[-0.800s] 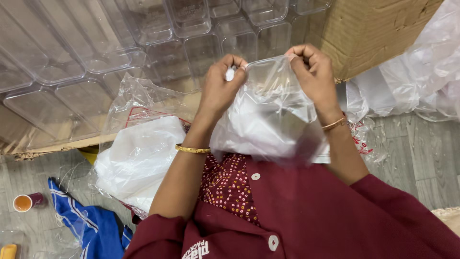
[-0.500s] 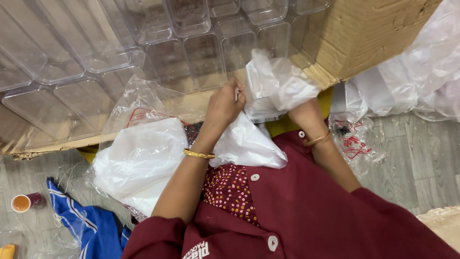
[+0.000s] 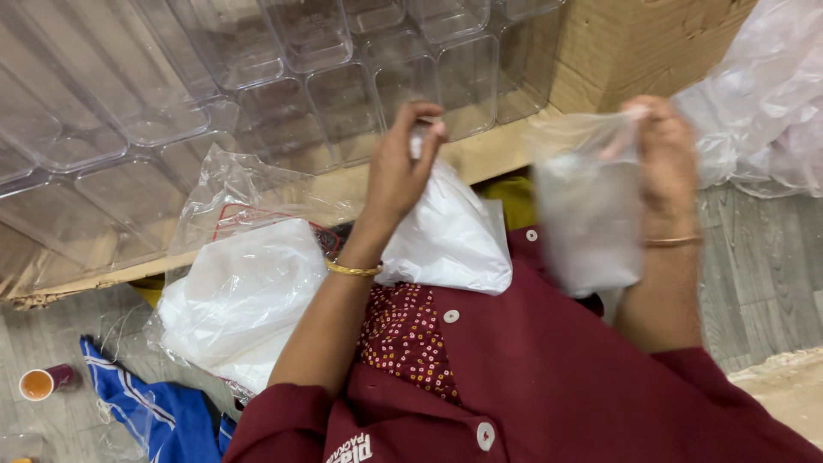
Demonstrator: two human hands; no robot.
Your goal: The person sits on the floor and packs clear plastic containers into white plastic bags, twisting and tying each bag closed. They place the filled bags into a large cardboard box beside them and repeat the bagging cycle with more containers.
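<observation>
— Up at two o'clock, what is the right hand [image 3: 656,159] gripping?
— A clear plastic bag [image 3: 587,210], pinched by its top edge and hanging below the fingers. Half a second ago that hand was low against the white stack; now it has lifted out to the right with the bag pulled free.
— And the left hand [image 3: 401,163]?
— At twelve o'clock, fingertips pressed together on the top of the white bag stack [image 3: 450,236], which drops to six o'clock from the grip onto the maroon lap. It has barely shifted.
— Around them?
— Clear plastic containers [image 3: 257,77] at eleven o'clock, a cardboard box [image 3: 634,43] at one, a heap of bags [image 3: 240,296] at eight on grey plank floor [image 3: 754,283], and a small cup [image 3: 43,381] beside blue cloth [image 3: 146,411].
</observation>
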